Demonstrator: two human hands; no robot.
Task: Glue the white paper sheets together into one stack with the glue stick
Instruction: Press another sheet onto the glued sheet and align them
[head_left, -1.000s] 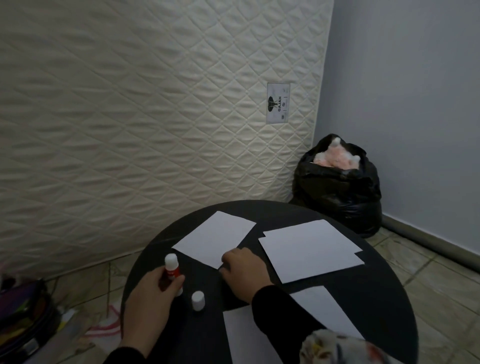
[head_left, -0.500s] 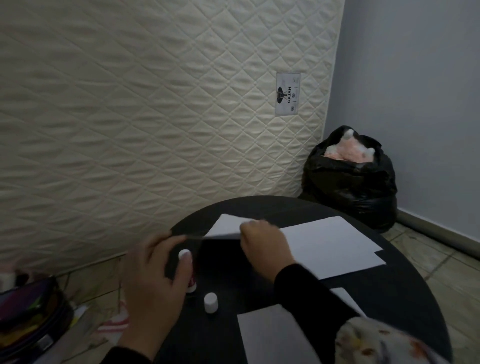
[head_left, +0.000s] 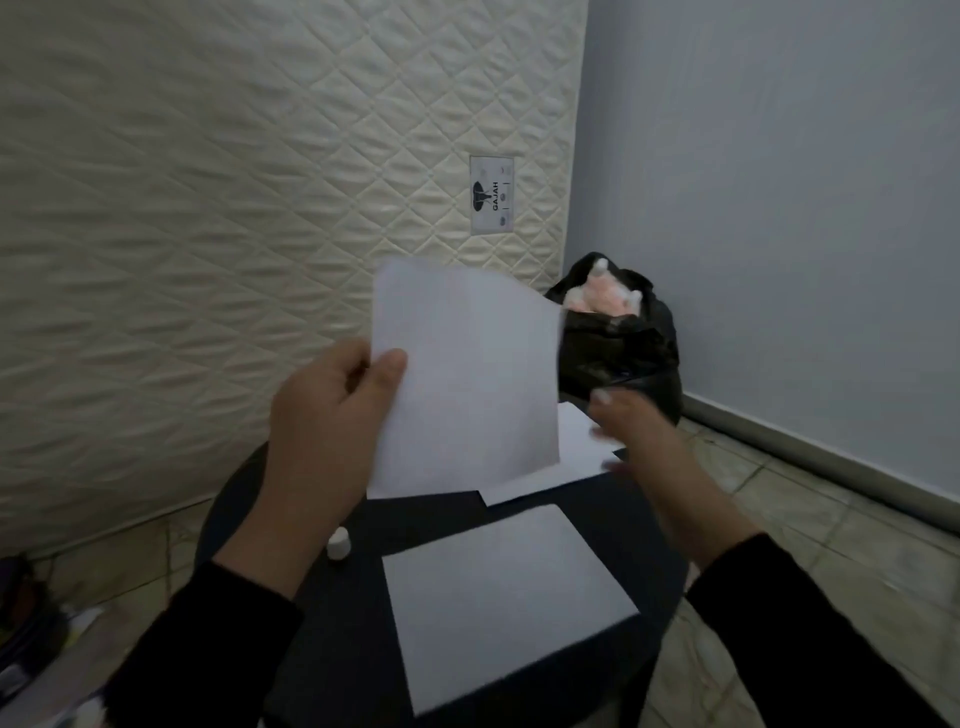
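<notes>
My left hand (head_left: 322, 431) has lifted a white sheet (head_left: 467, 379) above the round table (head_left: 343, 623), thumb pinching its edge; right hand (head_left: 639, 436), blurred, fingers loosely spread, reaches beyond it. Glue cap (head_left: 338, 543) remains; gluing hasn't started.

From my feed, the left grip (head_left: 332, 415) holds a white rectangular paper sheet (head_left: 467, 379) up off the round black desk (head_left: 644, 519), thumb on its near face, fingers behind its left edge. The right grip (head_left: 644, 441), blurred, hangs just right of that sheet with fingers loose, holding nothing that I can make out. Below both grips a second white sheet (head_left: 498, 597) lies flat. Another white sheet (head_left: 576, 457) lies under the right grip. A small white cap (head_left: 337, 543) stands just below the left grip's wrist. Beyond the right grip sits a black plastic bag (head_left: 623, 343).
</notes>
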